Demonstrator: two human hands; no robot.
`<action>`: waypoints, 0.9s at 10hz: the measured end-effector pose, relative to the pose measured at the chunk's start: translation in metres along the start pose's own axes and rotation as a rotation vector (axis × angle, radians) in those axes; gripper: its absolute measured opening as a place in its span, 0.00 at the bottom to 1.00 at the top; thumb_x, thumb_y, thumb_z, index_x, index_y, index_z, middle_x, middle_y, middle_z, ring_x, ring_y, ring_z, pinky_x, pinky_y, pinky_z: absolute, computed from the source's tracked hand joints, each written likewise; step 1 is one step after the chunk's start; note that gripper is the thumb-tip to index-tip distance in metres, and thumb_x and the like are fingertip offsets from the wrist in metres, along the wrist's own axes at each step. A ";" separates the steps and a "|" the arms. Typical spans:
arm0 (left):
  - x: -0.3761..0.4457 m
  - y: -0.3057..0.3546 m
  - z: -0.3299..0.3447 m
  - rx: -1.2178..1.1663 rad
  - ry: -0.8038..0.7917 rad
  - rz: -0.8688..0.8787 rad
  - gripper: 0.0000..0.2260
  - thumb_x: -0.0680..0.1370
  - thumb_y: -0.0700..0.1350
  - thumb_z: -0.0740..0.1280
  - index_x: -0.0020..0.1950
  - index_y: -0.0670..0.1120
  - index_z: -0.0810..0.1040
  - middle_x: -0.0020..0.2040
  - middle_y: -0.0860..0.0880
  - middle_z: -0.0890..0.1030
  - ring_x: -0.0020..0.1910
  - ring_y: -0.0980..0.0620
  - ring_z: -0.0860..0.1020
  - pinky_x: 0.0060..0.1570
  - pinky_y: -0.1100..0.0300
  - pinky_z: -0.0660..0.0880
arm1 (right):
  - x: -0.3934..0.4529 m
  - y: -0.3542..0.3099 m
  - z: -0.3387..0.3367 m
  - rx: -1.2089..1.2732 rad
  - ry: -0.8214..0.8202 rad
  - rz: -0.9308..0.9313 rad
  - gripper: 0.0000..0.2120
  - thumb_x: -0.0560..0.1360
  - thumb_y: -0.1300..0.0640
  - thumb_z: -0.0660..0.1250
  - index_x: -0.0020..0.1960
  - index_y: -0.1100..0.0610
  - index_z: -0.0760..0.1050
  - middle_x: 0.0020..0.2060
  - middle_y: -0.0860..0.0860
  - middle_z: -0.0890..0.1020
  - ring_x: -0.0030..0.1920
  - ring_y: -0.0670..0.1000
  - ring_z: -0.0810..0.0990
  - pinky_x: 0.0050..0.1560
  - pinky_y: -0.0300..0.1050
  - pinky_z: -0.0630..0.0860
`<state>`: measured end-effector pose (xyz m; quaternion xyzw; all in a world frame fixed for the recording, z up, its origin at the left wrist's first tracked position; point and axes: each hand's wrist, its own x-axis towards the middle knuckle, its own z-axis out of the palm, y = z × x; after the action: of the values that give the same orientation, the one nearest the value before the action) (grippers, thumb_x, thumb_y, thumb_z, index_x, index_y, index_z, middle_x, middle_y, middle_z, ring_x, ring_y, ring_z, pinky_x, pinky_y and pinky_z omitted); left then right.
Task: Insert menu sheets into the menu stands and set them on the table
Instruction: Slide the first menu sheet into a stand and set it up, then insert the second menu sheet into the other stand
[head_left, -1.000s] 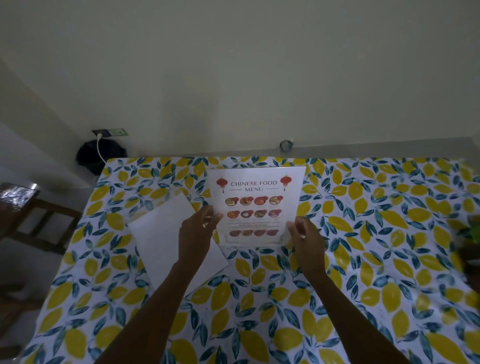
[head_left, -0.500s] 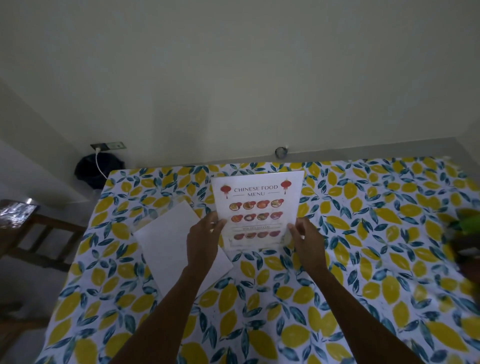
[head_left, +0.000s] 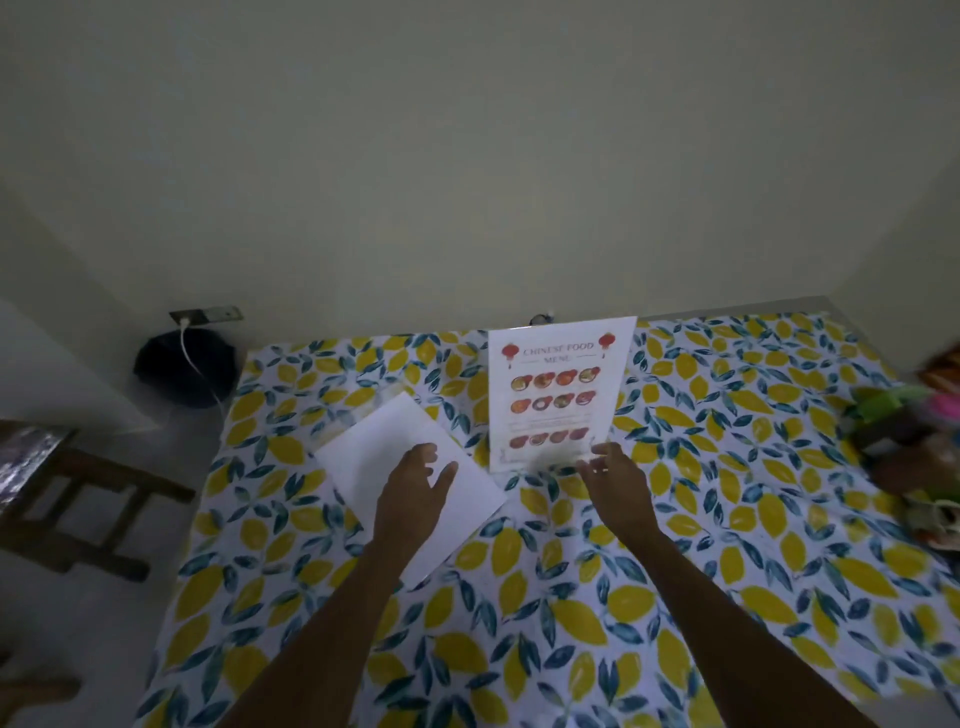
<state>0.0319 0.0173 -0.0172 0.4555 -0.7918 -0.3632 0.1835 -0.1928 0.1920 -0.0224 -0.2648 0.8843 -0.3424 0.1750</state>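
A "Chinese Food Menu" sheet (head_left: 558, 392) stands upright in a clear menu stand whose base (head_left: 540, 466) rests on the lemon-print tablecloth (head_left: 675, 545). My right hand (head_left: 613, 480) hovers just in front of the stand's lower right corner, fingers apart, holding nothing. My left hand (head_left: 415, 491) is spread open above a blank white sheet (head_left: 379, 457) that lies flat and angled to the left of the stand. A second clear stand behind that sheet is hard to make out.
Blurred colourful objects (head_left: 904, 431) sit at the table's right edge. A wall runs along the far edge. Left of the table are a dark bag (head_left: 179, 369) with a white cable and a wooden chair (head_left: 78, 499).
Both hands have let go of the menu stand. The left hand moved left over the white sheet. The stand with its menu stays upright on the table.
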 end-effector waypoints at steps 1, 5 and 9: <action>-0.024 -0.030 -0.024 0.000 -0.011 -0.022 0.17 0.78 0.55 0.66 0.62 0.46 0.75 0.59 0.49 0.80 0.53 0.50 0.80 0.52 0.52 0.78 | -0.029 -0.021 0.023 -0.024 -0.040 -0.066 0.16 0.77 0.50 0.67 0.59 0.58 0.73 0.49 0.56 0.83 0.48 0.55 0.82 0.45 0.46 0.75; -0.070 -0.118 -0.048 -0.056 -0.025 -0.205 0.17 0.78 0.55 0.66 0.61 0.45 0.75 0.55 0.46 0.81 0.52 0.46 0.80 0.51 0.51 0.76 | -0.061 -0.083 0.110 -0.231 -0.297 -0.129 0.23 0.77 0.48 0.65 0.66 0.59 0.68 0.60 0.58 0.77 0.61 0.59 0.76 0.60 0.53 0.73; -0.036 -0.124 -0.014 -0.522 -0.096 -0.773 0.32 0.66 0.63 0.72 0.64 0.48 0.74 0.58 0.43 0.81 0.57 0.41 0.80 0.58 0.44 0.78 | -0.041 -0.050 0.169 -0.417 -0.209 -0.035 0.22 0.72 0.52 0.63 0.58 0.67 0.72 0.53 0.65 0.78 0.53 0.67 0.76 0.55 0.60 0.73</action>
<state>0.1321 0.0026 -0.0985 0.6384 -0.4537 -0.6126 0.1063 -0.0597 0.0980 -0.1008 -0.3445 0.9082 -0.1261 0.2015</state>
